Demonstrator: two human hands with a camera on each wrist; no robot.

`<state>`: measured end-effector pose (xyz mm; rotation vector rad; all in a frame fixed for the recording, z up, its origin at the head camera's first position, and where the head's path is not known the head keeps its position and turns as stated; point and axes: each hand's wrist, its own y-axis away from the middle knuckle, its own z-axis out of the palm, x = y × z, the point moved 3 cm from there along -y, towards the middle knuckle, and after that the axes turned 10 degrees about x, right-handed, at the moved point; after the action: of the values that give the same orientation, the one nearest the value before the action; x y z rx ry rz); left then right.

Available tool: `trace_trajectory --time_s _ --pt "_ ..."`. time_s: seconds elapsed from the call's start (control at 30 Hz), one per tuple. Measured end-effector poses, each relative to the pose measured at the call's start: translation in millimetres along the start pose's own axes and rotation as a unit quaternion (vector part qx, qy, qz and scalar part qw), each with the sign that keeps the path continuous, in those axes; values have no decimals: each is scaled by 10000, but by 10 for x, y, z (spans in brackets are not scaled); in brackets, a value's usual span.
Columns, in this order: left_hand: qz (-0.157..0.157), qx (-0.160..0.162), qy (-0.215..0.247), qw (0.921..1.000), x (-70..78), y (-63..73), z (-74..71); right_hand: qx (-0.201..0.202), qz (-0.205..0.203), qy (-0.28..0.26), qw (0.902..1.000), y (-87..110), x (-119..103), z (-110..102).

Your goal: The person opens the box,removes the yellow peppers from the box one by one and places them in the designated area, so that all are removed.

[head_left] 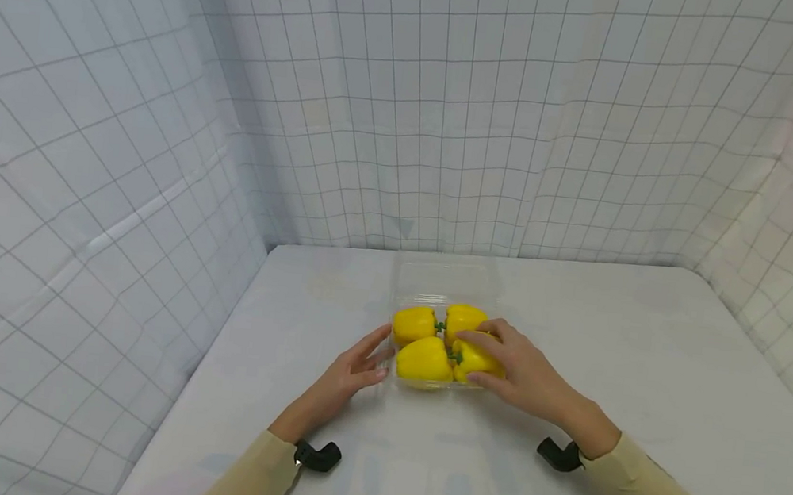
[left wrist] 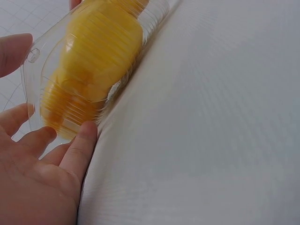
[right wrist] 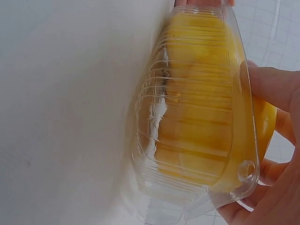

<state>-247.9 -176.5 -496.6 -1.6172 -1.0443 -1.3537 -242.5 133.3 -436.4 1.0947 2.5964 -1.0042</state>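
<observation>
A clear plastic clamshell box stands on the table with its lid folded back, away from me. Several yellow bell peppers lie inside, green stems toward the middle. My right hand grips the front right bell pepper, thumb on its near side and fingers over its far side. Next to it lies the front left bell pepper. At the box's left side is my left hand, fingers extended and fingertips against the ribbed wall, thumb near the rim.
Behind the front pair sit a back left bell pepper and a back right bell pepper, the latter partly behind my right fingers. The white table is bounded by checked cloth at the back and both sides.
</observation>
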Motion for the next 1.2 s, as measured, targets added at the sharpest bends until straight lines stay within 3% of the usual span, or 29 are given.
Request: trace_trajectory --time_s 0.4,0.73,1.2 --pt "-115 27 -96 9999 -35 25 14 70 -53 143 9999 26 -27 -29" --pt "0 47 -28 10000 -26 4 -25 543 72 -12 9985 -55 6 -203" --pt "7 13 55 10000 -19 -17 -3 782 233 -58 9967 -74 101 -293"
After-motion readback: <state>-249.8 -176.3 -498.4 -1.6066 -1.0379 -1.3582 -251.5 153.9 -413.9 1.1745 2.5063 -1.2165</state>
